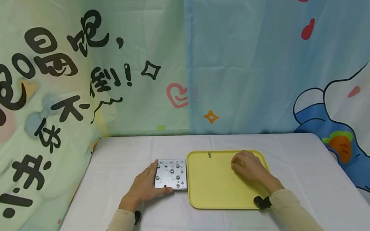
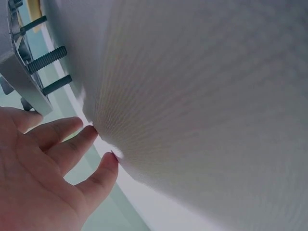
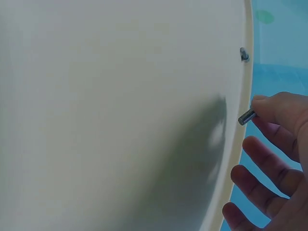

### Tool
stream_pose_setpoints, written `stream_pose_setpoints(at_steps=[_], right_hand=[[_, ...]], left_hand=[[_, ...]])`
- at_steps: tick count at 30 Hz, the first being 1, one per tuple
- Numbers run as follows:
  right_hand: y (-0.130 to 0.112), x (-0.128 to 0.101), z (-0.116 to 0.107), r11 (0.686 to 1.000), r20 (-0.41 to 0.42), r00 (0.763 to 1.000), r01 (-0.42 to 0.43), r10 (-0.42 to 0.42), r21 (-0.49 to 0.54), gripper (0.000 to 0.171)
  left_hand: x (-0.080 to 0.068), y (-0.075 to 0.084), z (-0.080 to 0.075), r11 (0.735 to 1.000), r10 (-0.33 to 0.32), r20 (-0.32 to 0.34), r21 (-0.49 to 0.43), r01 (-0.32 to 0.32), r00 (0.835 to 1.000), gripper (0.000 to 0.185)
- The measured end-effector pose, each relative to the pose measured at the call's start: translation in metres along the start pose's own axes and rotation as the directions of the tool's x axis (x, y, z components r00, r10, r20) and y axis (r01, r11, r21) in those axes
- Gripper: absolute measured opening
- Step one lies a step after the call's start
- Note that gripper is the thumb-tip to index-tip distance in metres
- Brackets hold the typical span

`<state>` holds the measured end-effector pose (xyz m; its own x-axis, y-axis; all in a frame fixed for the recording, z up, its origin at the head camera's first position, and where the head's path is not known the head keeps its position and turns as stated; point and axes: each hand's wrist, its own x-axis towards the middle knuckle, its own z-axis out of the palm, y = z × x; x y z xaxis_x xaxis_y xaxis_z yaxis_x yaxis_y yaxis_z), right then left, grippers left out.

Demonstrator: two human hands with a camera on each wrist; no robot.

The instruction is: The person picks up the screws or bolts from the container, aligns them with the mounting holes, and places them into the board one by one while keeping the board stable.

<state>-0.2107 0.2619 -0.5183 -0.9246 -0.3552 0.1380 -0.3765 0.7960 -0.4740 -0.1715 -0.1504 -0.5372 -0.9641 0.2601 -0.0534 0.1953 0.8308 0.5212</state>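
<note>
Right fingers (image 3: 281, 109) pinch a screw (image 3: 247, 117) near the one-o'clock rim of the yellow tray (image 1: 208, 184); straightened left fingers (image 2: 74, 149) brace the metal plate (image 1: 164, 171) at its nine o'clock. A free threaded tip and steady plate should help.

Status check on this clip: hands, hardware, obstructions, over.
Left hand holding metal plate by its edges. Right hand pinching threaded bolt above yellow tray. Second bolt lying near tray's far edge. No obstruction visible.
</note>
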Motion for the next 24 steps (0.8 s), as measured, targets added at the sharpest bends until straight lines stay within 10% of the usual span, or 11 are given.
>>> stream_pose_setpoints(at_steps=[24], right_hand=[[-0.019, 0.014, 0.013, 0.996, -0.025, 0.996, 0.081, -0.081, 0.021, 0.003]], left_hand=[[0.001, -0.001, 0.001, 1.000, -0.010, 0.004, 0.001, 0.010, 1.000, 0.126]])
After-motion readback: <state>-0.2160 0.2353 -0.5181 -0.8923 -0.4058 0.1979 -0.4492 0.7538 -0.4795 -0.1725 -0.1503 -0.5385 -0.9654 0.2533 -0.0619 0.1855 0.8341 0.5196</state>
